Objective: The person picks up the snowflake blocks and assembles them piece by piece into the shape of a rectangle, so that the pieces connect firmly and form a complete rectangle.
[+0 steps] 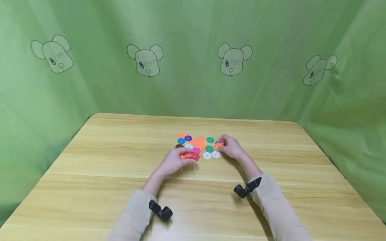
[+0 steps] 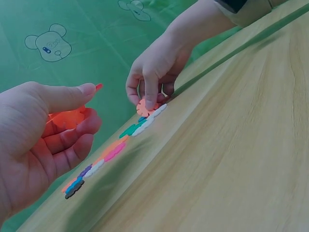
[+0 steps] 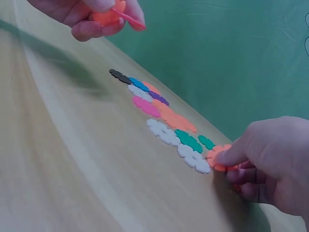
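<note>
Flower-shaped discs [image 1: 200, 138] lie clustered toward the far side of a table [image 1: 120, 147]. At their right end, my right hand [image 1: 230, 147] pinches an orange disc [image 2: 142, 108]; at near left, my left hand [image 1: 173, 162] curls around orange pieces [image 2: 69, 119] and a red disc [image 1: 195, 156]. I judge I'm setting pieces out; next calls for laying this one flat, then letting go. They look thin, plastic, evenly notched, against smooth pale woodgrain.

"Do we see the whole table [image 1: 205, 211]?"

"No, its near edge and near corners fall outside the head view."

"And the orange pieces [image 2: 66, 119] in the left hand [image 1: 173, 161]?"

"Partly covered; we can't count them. Beyond the far edge, the lettering [image 1: 148, 63] on the curtain [image 1: 193, 93] is too small for us."
</note>
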Motion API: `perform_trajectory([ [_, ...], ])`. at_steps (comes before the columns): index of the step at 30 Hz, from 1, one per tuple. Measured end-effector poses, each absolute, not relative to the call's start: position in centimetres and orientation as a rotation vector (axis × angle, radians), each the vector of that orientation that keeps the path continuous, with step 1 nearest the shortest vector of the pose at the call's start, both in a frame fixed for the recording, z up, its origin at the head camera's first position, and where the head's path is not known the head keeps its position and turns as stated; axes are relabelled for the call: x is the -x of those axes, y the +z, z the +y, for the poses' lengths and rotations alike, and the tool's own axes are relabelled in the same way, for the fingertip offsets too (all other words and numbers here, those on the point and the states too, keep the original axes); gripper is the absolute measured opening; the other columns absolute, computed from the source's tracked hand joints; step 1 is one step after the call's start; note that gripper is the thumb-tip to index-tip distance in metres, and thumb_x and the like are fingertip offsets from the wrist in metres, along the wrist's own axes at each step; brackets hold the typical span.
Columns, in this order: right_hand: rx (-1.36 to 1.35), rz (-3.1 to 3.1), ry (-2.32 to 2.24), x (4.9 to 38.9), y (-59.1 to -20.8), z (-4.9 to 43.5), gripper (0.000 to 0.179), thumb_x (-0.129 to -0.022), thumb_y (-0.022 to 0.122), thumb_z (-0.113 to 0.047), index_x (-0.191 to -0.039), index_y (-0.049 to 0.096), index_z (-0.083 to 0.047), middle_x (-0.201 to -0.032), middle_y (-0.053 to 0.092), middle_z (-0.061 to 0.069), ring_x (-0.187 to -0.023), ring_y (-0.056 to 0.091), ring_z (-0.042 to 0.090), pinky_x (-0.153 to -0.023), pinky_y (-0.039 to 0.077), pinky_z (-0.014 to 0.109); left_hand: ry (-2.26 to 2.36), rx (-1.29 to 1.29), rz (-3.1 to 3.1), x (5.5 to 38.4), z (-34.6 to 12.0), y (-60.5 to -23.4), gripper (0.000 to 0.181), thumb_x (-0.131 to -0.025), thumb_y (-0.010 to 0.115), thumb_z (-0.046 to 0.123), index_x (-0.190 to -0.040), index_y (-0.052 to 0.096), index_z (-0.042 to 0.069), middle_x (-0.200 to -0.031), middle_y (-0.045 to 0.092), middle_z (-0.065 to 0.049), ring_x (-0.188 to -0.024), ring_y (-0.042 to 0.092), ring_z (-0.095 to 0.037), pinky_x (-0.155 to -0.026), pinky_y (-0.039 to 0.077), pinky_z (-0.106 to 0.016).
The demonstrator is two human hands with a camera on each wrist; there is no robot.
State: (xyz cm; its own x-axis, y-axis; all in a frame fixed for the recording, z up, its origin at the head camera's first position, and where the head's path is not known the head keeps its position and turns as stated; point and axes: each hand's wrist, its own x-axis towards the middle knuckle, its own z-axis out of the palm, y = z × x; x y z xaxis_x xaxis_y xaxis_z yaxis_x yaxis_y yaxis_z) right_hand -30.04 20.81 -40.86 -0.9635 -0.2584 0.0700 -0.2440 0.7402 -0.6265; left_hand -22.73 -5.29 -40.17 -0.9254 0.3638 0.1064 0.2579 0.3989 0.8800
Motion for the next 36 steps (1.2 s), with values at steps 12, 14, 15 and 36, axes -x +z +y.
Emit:
perform_trajectory([
  [12, 0.319, 2.664, -1.485, 27.2, -40.4, 19.3, 0.021, -0.087, 0.060, 0.000, -0.106, 0.057, 0.006, -0.084, 0.060, 0.014, -0.068, 0.061, 0.022, -0.060, 0.053, 0.029, 1.556, -0.576, 2.550, 23.0, -5.3, -40.3, 0.039, -0.081, 0.072, 0.022, -0.118, 0.064, 0.013, -0.110, 0.061, -0.005, -0.095, 0.053, -0.018, -0.078, 0.046, -0.033],
  [14, 0.326, 2.626, -1.531, 26.7, -40.3, 18.8, 0.020, -0.087, 0.061, 0.001, -0.106, 0.057, 0.006, -0.082, 0.061, 0.013, -0.068, 0.061, 0.021, -0.061, 0.053, 0.029, 1.554, -0.579, 2.553, 23.1, -5.3, -40.3, 0.039, -0.081, 0.072, 0.022, -0.118, 0.064, 0.012, -0.111, 0.061, -0.005, -0.095, 0.054, -0.019, -0.079, 0.045, -0.034],
  [15, 0.328, 2.607, -1.555, 26.4, -40.3, 18.6, 0.020, -0.086, 0.061, 0.001, -0.105, 0.057, 0.006, -0.082, 0.061, 0.013, -0.068, 0.061, 0.021, -0.061, 0.054, 0.030, 1.554, -0.578, 2.555, 23.1, -5.2, -40.3, 0.039, -0.081, 0.072, 0.022, -0.118, 0.063, 0.012, -0.112, 0.061, -0.005, -0.096, 0.054, -0.019, -0.080, 0.045, -0.034],
  [36, 0.559, 2.622, -1.636, 23.4, -39.7, 15.8, 0.016, -0.087, 0.063, -0.004, -0.101, 0.058, 0.003, -0.082, 0.062, 0.010, -0.073, 0.061, 0.028, -0.064, 0.053, 0.034, 1.610, -0.553, 2.537, 23.2, -5.2, -40.9, 0.037, -0.080, 0.072, 0.022, -0.116, 0.064, 0.012, -0.113, 0.062, -0.004, -0.104, 0.055, -0.019, -0.089, 0.044, -0.036],
])
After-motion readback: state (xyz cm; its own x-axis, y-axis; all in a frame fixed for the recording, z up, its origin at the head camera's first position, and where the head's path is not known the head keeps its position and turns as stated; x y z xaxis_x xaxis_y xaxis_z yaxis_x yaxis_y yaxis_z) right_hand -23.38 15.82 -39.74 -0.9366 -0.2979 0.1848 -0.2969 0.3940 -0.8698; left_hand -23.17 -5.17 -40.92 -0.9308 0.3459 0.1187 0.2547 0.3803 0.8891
